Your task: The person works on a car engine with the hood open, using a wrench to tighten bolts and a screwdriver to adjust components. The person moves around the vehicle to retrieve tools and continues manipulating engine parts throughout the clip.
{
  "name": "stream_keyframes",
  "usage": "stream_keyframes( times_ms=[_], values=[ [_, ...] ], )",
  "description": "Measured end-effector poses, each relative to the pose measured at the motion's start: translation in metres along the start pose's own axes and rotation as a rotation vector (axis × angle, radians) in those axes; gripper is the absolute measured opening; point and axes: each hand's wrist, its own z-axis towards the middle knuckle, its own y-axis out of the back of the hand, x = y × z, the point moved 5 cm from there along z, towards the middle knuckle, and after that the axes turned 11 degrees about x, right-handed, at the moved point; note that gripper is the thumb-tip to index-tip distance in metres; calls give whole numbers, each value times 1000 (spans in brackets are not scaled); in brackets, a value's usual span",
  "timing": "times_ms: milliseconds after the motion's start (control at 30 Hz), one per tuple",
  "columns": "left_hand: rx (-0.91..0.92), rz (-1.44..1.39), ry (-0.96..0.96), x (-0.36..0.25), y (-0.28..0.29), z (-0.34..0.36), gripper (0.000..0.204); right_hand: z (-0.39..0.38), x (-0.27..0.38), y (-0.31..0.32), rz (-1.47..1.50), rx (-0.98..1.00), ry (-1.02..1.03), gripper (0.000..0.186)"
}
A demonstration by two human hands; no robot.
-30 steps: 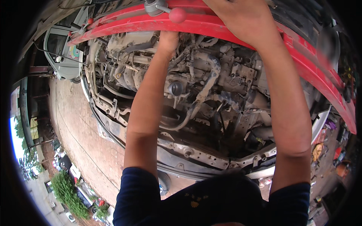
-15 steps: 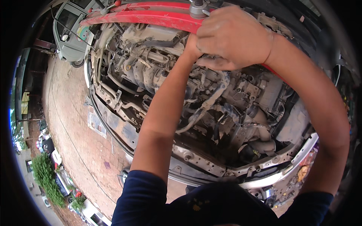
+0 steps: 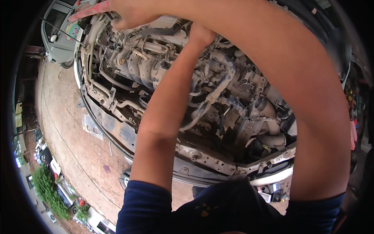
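Observation:
My right arm arches across the top of the view, and my right hand (image 3: 134,15) is at the upper left over a red metal beam (image 3: 89,11). Its fingers curl around the beam, beside a dark rod under it; the top of the hand is cut off by the edge of the view. My left hand (image 3: 202,35) reaches in over the dusty car engine (image 3: 148,74), just below my right forearm. That forearm covers its fingers, so their grip and whatever they touch are hidden.
Hoses and pipes (image 3: 214,97) run through the open engine bay, bordered by the front body panel (image 3: 202,156). A grey-green vehicle (image 3: 58,43) is parked at the far left on the brick paving (image 3: 70,128). Green plants (image 3: 46,187) grow at the lower left.
My right hand has moved left along the red beam, from above my left hand to near the beam's left end. My left hand stays in about the same place. The view has shifted slightly.

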Motion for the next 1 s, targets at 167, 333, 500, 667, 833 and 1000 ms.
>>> stream_keyframes(
  times_ms=[167, 333, 500, 667, 833, 1000],
  values=[
    [95, 24, 150, 6, 7, -3, 45, 46, -50, -7, 65, -51, -139, 43],
    [113, -46, 125, -2, 4, -3, 46, -55, -20, 10, 166, -532, 519, 26],
    [111, 172, 77, 18, 9, 3, 49, -163, -105, 35, 452, -263, -167, 22],
    [41, 87, 2, -8, 15, 3, 50, -133, -155, 9, 950, 75, -318, 46],
    [30, 200, 25, -4, 13, -4, 42, -130, -124, -12, 915, -407, -55, 32],
    [69, 35, 221, -32, 19, -5, 41, -144, -77, -15, 1094, -364, 157, 40]
  ],
)
